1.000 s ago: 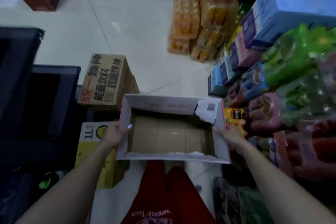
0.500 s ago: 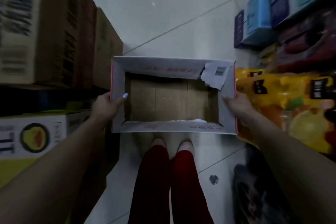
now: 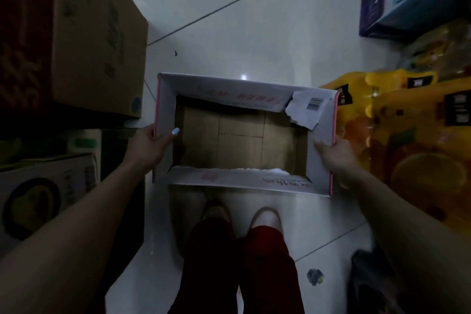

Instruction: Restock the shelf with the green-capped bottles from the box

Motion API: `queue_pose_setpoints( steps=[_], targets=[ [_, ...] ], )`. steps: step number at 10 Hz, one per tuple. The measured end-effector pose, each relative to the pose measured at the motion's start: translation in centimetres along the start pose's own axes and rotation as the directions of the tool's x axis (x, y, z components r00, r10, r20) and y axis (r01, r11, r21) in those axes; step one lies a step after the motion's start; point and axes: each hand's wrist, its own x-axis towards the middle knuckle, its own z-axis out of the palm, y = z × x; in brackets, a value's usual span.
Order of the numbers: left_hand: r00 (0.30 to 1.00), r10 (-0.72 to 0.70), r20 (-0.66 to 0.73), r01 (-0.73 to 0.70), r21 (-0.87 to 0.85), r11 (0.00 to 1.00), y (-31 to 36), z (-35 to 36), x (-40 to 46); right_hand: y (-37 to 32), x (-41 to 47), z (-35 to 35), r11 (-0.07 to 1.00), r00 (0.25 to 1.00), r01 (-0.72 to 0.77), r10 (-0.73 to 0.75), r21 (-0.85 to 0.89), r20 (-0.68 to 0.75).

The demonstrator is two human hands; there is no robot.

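Observation:
An open white cardboard box (image 3: 319,160) with pink edges hangs level above the tiled floor, straight over my feet. Its brown bottom is bare; no bottles show inside it. A torn flap with a barcode label (image 3: 305,109) sticks into the far right corner. My left hand (image 3: 150,145) grips the box's left wall, thumb over the rim. My right hand (image 3: 336,158) grips the right wall the same way. No green-capped bottles are in view.
Brown cartons (image 3: 96,41) are stacked at the left, with a yellow-printed carton (image 3: 43,194) below them. Yellow shrink-wrapped drink packs (image 3: 413,140) crowd the right, blue and purple boxes (image 3: 397,0) behind them. Pale floor tiles (image 3: 254,20) stretch ahead between the stacks.
The view has tipped down and the box has come lower between the stacks, closer to the floor. Both hands keep the same hold on its side walls.

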Motion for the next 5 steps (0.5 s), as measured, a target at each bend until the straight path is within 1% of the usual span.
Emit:
queue_pose_setpoints(
  steps=[1,2,3,4,5],
  targets=[
    [1.0,-0.002,-0.024,0.003,0.02,1.0,-0.8,0.7,0.9,0.5,0.9,0.5,1.0,1.0,0.002,-0.002,-0.009,0.01],
    [0.999,-0.022,-0.038,0.022,0.004,1.0,-1.6,1.2,1.7,1.0,1.5,1.1,0.999,0.999,0.035,-0.034,-0.019,0.024],
    [0.998,-0.005,-0.067,0.006,0.027,1.0,-2.0,1.6,1.8,1.4,1.7,1.2,0.998,0.999,0.053,-0.053,-0.024,0.01],
    [0.999,-0.007,-0.05,0.009,0.03,1.0,-1.8,1.5,1.7,1.3,1.2,1.1,0.999,0.998,0.042,-0.042,-0.019,0.042],
    [0.989,0.085,-0.12,-0.06,0.198,0.978,0.0,0.6,0.1,0.2,-0.5,0.5,0.992,1.0,0.022,-0.022,-0.124,0.001]
  ],
)
